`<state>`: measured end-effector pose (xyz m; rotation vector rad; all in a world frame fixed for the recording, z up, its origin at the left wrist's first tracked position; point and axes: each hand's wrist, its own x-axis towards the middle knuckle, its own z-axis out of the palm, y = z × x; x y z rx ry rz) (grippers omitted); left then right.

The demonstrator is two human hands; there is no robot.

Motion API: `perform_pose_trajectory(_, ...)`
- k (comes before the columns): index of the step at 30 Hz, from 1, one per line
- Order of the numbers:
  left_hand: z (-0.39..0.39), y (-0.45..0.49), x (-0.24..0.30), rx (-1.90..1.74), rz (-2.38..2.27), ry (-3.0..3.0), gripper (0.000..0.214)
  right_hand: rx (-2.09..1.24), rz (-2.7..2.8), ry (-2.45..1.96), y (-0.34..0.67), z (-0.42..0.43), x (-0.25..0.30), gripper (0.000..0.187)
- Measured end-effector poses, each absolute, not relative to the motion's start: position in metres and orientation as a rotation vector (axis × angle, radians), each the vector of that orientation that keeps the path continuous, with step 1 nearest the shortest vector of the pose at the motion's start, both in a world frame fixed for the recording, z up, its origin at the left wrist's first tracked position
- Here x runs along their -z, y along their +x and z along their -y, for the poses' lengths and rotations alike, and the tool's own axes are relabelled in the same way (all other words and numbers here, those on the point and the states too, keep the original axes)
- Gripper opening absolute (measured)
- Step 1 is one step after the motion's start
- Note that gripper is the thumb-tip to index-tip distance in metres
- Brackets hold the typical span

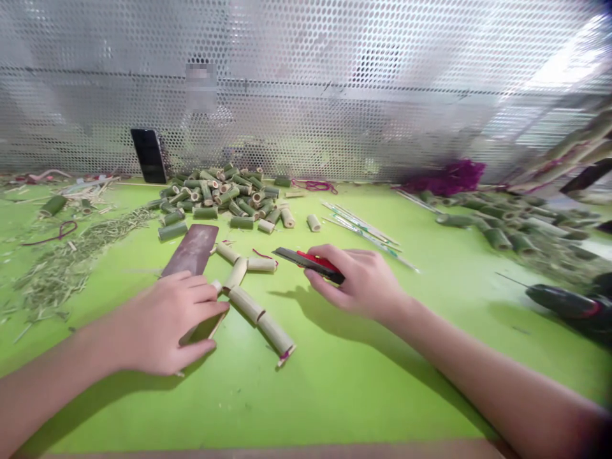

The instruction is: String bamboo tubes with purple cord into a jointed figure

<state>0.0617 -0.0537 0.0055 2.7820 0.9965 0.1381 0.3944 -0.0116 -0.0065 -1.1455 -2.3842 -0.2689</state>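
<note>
My left hand is low over the table, its thumb and fingers on either side of one limb of a jointed bamboo figure. The hand hides most of that limb. Short pale bamboo tubes make up the figure, with purple cord at its ends. In my right hand is a red and black utility knife, its blade pointing left above the figure. A flat brown strip lies just beyond my left fingers.
Behind the figure is a pile of cut green bamboo tubes; a phone stands at its left. Shavings spread on the left. Thin sticks, more bamboo and a power drill lie to the right.
</note>
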Motion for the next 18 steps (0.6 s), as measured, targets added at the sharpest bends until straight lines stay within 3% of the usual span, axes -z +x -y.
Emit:
perform_pose_trajectory(5, 0.055, 0.061, -0.006, -0.043, -1.01, 2.728, 0.027, 0.149, 2.423, -1.176, 0.394, 0.014, 0.003, 0.02)
perform_pose_trajectory(9, 0.052, 0.062, -0.005, 0.009, -1.014, 2.714, 0.023, -0.237, 2.521, -1.204, 0.378, 0.035, -0.004, 0.017)
perform_pose_trajectory(12, 0.05, 0.062, -0.002, -0.024, -1.018, 2.729, 0.032, -0.43, 2.603, -1.188, 0.361, 0.057, -0.008, 0.021)
perform_pose_trajectory(15, 0.05, 0.062, 0.001, -0.122, -1.016, 2.754, 0.038, -0.501, 2.67, -1.171, 0.349, 0.07, -0.007, 0.026)
perform_pose_trajectory(18, 0.05, 0.063, 0.0, -0.142, -0.99, 2.773, 0.027, -0.497, 2.67, -1.232, 0.344, 0.071, -0.006, 0.026)
